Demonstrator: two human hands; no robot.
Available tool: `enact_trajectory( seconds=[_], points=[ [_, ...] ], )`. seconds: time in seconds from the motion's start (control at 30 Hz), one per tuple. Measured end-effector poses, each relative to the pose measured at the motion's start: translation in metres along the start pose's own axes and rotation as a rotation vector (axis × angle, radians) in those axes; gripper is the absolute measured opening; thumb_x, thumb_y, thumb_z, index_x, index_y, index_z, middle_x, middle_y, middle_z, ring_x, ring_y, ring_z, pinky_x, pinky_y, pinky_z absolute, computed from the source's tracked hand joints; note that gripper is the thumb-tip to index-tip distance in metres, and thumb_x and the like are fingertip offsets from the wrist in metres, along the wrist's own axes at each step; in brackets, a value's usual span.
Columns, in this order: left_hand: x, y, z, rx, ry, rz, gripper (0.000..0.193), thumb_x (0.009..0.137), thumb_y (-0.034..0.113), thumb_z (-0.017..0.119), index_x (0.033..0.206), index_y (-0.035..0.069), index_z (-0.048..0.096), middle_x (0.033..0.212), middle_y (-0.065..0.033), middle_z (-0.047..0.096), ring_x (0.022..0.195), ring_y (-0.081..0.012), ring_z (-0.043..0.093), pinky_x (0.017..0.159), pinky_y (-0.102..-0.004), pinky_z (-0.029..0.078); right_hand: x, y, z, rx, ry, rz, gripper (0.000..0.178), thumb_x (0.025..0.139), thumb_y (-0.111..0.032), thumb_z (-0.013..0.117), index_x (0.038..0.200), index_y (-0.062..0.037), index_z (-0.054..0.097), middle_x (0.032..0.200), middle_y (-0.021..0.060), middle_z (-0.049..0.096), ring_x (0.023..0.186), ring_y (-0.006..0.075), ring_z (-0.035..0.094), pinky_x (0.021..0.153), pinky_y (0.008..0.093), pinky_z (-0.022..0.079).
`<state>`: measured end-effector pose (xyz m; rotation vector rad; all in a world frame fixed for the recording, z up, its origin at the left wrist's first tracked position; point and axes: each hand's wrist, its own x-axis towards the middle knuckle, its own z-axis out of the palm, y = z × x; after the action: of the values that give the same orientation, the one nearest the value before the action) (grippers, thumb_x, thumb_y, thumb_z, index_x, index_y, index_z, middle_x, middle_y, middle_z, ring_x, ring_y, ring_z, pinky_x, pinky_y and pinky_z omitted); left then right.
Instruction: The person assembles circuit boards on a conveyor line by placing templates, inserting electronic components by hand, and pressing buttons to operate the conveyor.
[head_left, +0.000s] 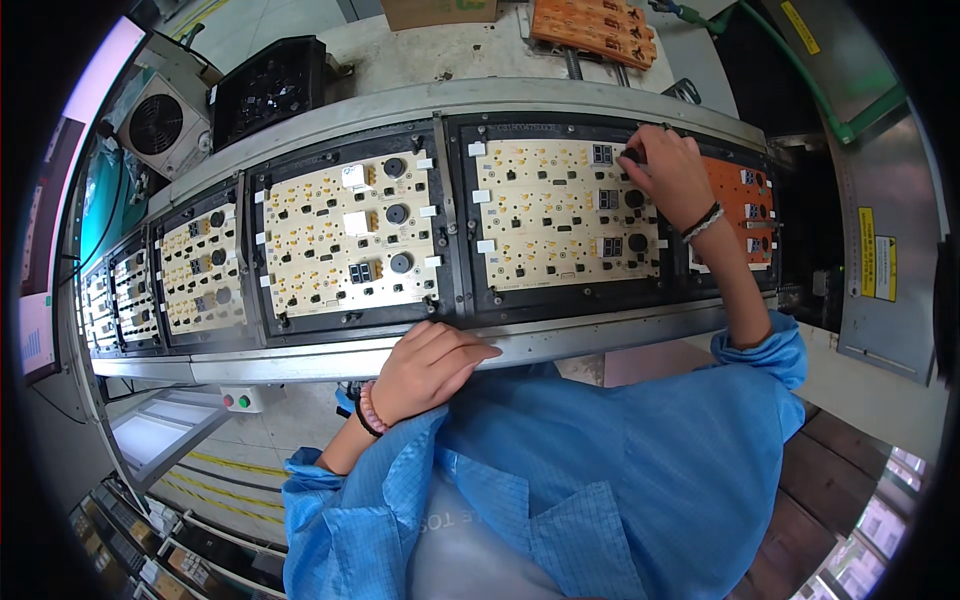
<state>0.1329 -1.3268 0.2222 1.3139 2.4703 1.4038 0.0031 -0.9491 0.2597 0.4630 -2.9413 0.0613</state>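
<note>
My right hand [672, 172] reaches over the top right corner of a cream circuit board panel [545, 228]. Its thumb and fingers close on a round black buzzer [631, 155] beside the top digit display [602, 155]. Part of the buzzer is hidden by the fingertips, and whether it touches the board I cannot tell. Two more round black buzzers, the middle one [634, 199] and the lower one [638, 243], sit below it on the same panel. My left hand [425, 365] lies loosely on the metal front rail [540, 345], holding nothing, fingers extended and slightly bent.
Left of this panel, another cream panel [345, 240] sits in a black frame, with more framed panels beyond. To the right lies an orange panel [735, 190]. Behind the line are a black bin [268, 95] and stacked orange boards [592, 32]. A button box [241, 400] hangs below the rail.
</note>
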Motion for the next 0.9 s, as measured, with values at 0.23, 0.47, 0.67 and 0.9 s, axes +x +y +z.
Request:
enact_trajectory(
  seconds=[0.23, 0.47, 0.67, 0.9],
  points=[
    [-0.005, -0.001, -0.006, 0.001, 0.009, -0.008, 0.025, 0.083, 0.004, 0.067, 0.107, 0.009, 0.071, 0.100, -0.0062, 0.069, 0.084, -0.0240, 0.062, 0.073, -0.0341, 0.048, 0.010, -0.002, -0.011, -0.002, 0.023, -0.047, 0.022, 0.091, -0.025, 0.070, 0.103, -0.0088, 0.060, 0.091, 0.0048, 0.064, 0.089, 0.0236, 0.060, 0.080, 0.0388, 0.042],
    [-0.005, 0.001, -0.008, 0.084, -0.013, 0.063, 0.025, 0.083, 0.004, 0.067, 0.107, 0.010, 0.071, 0.095, -0.0057, 0.067, 0.082, -0.0243, 0.061, 0.072, -0.0342, 0.047, 0.120, 0.068, 0.009, -0.147, 0.073, 0.092, 0.042, 0.089, -0.025, 0.071, 0.125, -0.0087, 0.057, 0.119, 0.0138, 0.063, 0.111, 0.0297, 0.061, 0.087, 0.0411, 0.051],
    [-0.011, 0.000, -0.009, 0.067, 0.002, 0.044, 0.025, 0.083, 0.005, 0.066, 0.107, 0.010, 0.071, 0.094, -0.0059, 0.067, 0.081, -0.0242, 0.060, 0.072, -0.0340, 0.047, 0.184, 0.114, 0.066, -0.243, -0.075, -0.053, 0.070, 0.080, -0.031, 0.079, 0.139, -0.0135, 0.046, 0.135, 0.0131, 0.055, 0.130, 0.0328, 0.048, 0.103, 0.0492, 0.040],
    [-0.016, -0.003, -0.012, 0.090, -0.010, 0.046, 0.023, 0.084, 0.005, 0.066, 0.106, 0.011, 0.071, 0.091, -0.0054, 0.066, 0.081, -0.0241, 0.060, 0.072, -0.0336, 0.046, 0.182, 0.100, 0.050, -0.358, -0.102, -0.051, 0.059, 0.083, -0.030, 0.075, 0.135, -0.0147, 0.052, 0.133, 0.0081, 0.059, 0.128, 0.0320, 0.049, 0.104, 0.0504, 0.038]
  ],
)
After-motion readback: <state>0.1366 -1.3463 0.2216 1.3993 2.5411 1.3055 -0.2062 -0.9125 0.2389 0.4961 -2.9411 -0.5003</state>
